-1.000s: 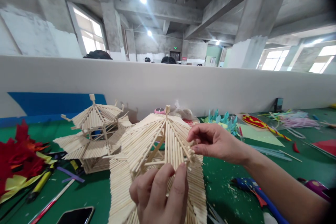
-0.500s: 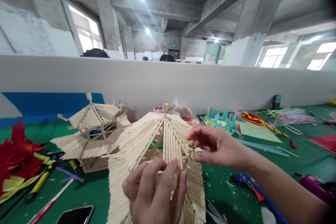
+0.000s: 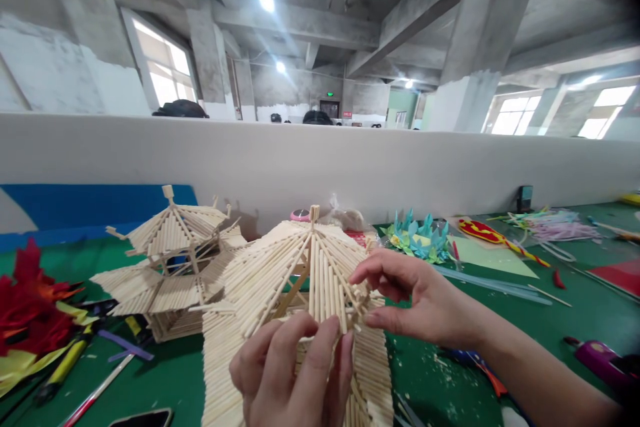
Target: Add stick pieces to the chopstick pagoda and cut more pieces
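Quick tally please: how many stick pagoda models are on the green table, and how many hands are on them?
Stick pagoda models: 2, the near one and the far one
Hands on the near one: 2, left hand and right hand
Total: 4

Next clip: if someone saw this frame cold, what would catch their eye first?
First, the pale stick-built pagoda roof at bottom centre, with the left hand gripping its lower edge and the right hand pinching sticks on its right slope. Next, a second stick pagoda just behind it to the left on the green table. Then the red and yellow paper leaves at the far left edge.
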The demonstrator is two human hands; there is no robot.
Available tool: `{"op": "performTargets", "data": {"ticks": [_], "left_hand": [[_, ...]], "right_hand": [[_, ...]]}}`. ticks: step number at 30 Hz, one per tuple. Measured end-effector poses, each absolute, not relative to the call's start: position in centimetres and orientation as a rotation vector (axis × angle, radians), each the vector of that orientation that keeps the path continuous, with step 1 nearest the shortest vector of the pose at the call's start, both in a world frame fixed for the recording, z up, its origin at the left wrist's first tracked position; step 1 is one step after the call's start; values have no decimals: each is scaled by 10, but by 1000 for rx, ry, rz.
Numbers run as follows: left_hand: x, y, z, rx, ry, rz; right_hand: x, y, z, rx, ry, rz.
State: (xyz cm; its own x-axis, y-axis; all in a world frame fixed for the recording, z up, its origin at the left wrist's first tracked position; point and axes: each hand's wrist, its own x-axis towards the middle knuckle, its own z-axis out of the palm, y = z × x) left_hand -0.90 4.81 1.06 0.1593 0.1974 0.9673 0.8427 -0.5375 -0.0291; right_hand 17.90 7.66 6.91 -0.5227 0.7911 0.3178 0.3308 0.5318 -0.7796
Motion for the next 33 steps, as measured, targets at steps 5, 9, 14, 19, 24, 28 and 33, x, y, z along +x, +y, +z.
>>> {"op": "performTargets", "data": {"ticks": [5,9,14,19,24,28,33], "left_hand": [[-9,48,10,-1844,-980,-1399],[-9,48,9,-1840,-968,-1403],[-8,49,9,-1835,-975,-1434],[-9,49,8,-1821,-964,-1422],[-8,48,7,-1832,-967,-1431],[-7,49,8,-1823,-972,-1466],[-9,49,7,-1842,-953,-1410]], "right_hand": [[174,78,74,-910,-2151,824],[173,80,74,-900,-2178,822],[173,79,76,-925,-2185,810],[171,79,79,-923,-2197,804],[172,79,79,-919,-2207,810],[172,78,78,-935,-2194,819],[171,77,80,-927,-2188,802]]}}
